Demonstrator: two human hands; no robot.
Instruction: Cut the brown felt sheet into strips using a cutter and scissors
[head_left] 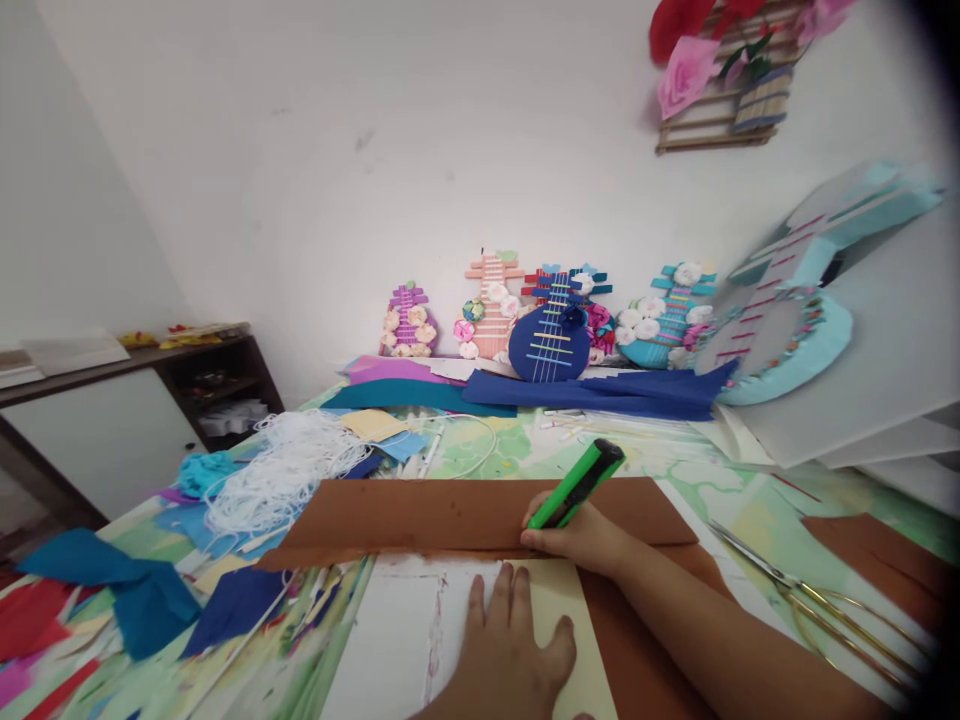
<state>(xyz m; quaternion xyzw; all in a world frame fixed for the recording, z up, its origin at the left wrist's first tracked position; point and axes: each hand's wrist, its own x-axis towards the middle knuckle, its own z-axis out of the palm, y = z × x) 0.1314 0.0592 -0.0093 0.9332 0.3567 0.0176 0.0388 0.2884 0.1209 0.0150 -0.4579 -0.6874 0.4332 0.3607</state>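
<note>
My right hand (581, 540) is closed round a green utility knife (576, 484), its lower end down on a brown sheet (450, 515) where a cream card (555, 600) meets it. My left hand (510, 650) lies flat with its fingers stretched out on the cream card and the white sheet (390, 640) beside it, holding nothing.
Scissors (817, 605) lie on the table to the right. White string (285, 470) and blue paper scraps (142, 590) are heaped at the left. Several paper guitars (551, 335) lean on the back wall. A large light blue guitar (787, 310) rests on white boards at the right.
</note>
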